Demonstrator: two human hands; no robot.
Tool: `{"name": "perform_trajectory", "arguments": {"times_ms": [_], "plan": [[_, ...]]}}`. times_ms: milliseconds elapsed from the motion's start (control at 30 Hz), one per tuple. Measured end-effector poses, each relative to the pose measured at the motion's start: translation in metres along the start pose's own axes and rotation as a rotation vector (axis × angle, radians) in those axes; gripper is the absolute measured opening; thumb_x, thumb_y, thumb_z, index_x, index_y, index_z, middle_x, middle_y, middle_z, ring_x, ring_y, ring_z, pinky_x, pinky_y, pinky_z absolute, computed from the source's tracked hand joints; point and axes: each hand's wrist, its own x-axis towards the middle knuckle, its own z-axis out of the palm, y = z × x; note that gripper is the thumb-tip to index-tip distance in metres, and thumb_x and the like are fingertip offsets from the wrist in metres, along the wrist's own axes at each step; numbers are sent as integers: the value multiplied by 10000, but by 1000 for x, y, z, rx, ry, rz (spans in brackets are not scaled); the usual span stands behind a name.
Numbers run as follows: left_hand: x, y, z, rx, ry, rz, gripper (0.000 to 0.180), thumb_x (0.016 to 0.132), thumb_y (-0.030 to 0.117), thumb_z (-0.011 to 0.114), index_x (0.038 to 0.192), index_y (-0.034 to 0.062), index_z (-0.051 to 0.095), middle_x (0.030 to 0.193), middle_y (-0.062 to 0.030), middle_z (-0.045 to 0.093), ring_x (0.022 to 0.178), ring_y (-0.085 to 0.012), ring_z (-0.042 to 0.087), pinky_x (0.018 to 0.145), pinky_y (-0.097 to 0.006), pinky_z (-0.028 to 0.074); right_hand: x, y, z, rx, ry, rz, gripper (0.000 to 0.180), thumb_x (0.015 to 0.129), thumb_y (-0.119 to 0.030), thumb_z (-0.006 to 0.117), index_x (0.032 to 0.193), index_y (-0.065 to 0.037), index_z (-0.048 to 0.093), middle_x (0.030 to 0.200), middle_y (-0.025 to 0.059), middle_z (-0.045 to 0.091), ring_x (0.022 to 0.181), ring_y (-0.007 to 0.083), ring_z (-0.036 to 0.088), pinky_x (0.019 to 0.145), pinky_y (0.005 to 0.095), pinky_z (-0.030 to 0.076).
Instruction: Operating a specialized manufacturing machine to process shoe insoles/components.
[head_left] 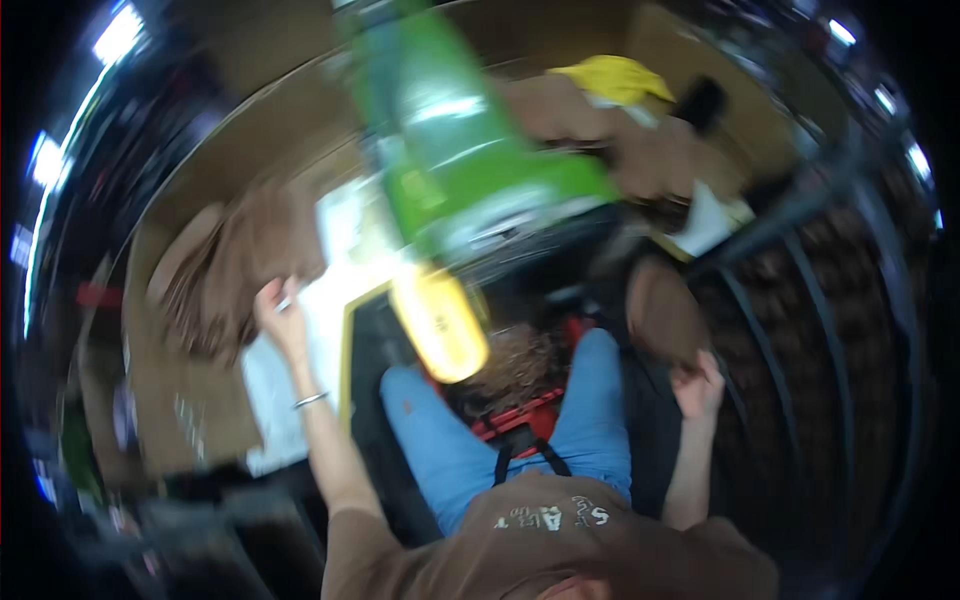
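Observation:
My right hand (697,388) pinches the lower edge of a flat, rounded brown piece (665,310), which hangs beside my right knee next to a metal rack. On the other side, my left hand (283,315) is near a pile of brown pieces (240,260), its fingers curled together. A small pale sliver shows between those fingers; blur hides what it is. Between the hands stands a green machine (480,150), smeared by motion, with a yellow part (440,325) at its lower front.
Cardboard walls (190,400) curve around the white work surface (275,400) at left. More brown pieces (650,155) and a yellow cloth (620,78) lie at the back right. Metal bars (780,330) flank my right side. Brown scraps (520,365) sit in a red container (530,415) between my knees.

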Motion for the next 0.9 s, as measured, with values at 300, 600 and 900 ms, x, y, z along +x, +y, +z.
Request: {"name": "perform_trajectory", "arguments": {"times_ms": [300, 600, 900], "plan": [[34, 50, 30, 643, -260, -20, 379, 783, 142, 647, 1120, -4, 550, 1052, -149, 514, 979, -327, 549, 789, -429, 466, 92, 25, 158, 102, -18, -129, 361, 905, -96, 490, 1232, 48, 442, 1134, 197, 555, 985, 239, 587, 804, 336, 513], [-56, 88, -114, 130, -95, 77, 280, 711, -60, 639, 988, -50, 599, 903, -115, 550, 814, -284, 559, 712, -340, 459, 185, 34, 178, 317, 70, 106, 366, 897, -117, 503, 1151, 129, 409, 1094, 224, 555, 1011, 296, 565, 892, 396, 478], [-163, 152, -86, -414, -585, 281, 346, 564, -141, 551, 852, 16, 664, 905, -131, 617, 922, -310, 585, 872, -392, 451, 45, 124, 107, -805, -424, 636, 598, 792, -107, 671, 1312, -1, 395, 1187, 128, 545, 1093, 184, 522, 921, 310, 426]]}}
